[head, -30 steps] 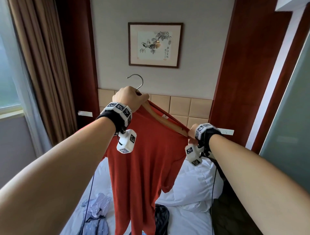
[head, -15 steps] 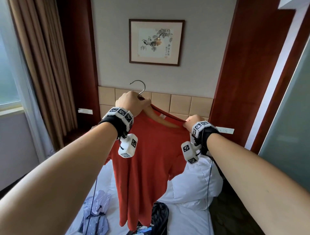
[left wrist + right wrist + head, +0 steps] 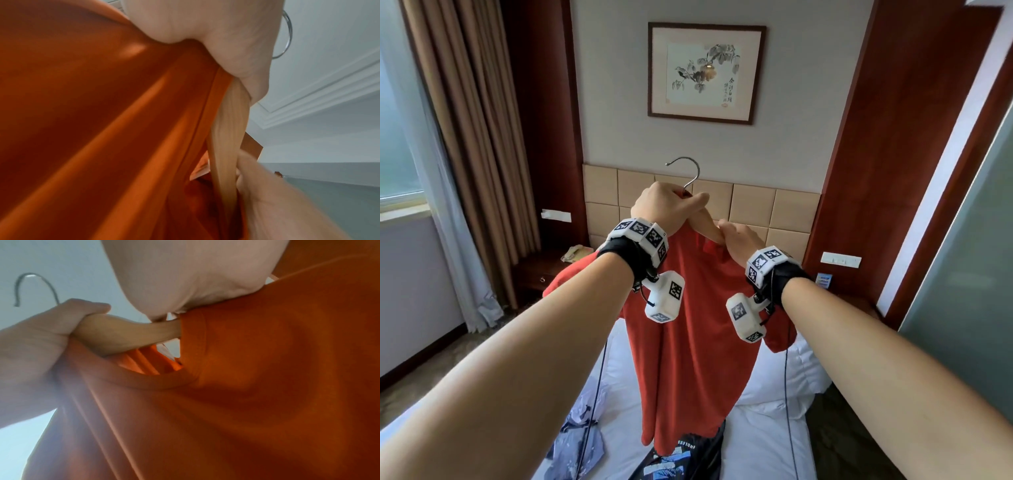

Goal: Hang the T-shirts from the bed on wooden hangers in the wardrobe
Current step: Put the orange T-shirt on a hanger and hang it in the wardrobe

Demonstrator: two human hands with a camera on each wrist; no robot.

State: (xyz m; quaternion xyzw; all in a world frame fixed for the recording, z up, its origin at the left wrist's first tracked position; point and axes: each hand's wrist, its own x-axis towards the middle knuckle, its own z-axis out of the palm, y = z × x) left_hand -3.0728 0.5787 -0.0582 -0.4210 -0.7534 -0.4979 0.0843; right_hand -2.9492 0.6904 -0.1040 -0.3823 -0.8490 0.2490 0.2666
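A red-orange T-shirt (image 3: 688,342) hangs in the air over the bed, draped on a wooden hanger (image 3: 707,226) with a metal hook (image 3: 688,171). My left hand (image 3: 667,205) grips the hanger at its middle, just under the hook. My right hand (image 3: 739,241) pinches the shirt's collar (image 3: 193,344) beside the hanger's right arm (image 3: 131,332). In the left wrist view the hanger's wood (image 3: 228,129) runs down beside the shirt (image 3: 102,129). The hanger's right end is hidden inside the shirt.
More clothes lie on the white bed (image 3: 763,438): a bluish garment (image 3: 582,431) at the left and a black printed T-shirt (image 3: 685,455) below the red one. A pillow (image 3: 787,373) lies behind. A glass panel (image 3: 969,274) stands at the right, curtains (image 3: 465,137) at the left.
My right hand slid from the shirt's right shoulder along the hanger to the collar, close to my left hand. The shirt's right shoulder now covers the hanger arm.
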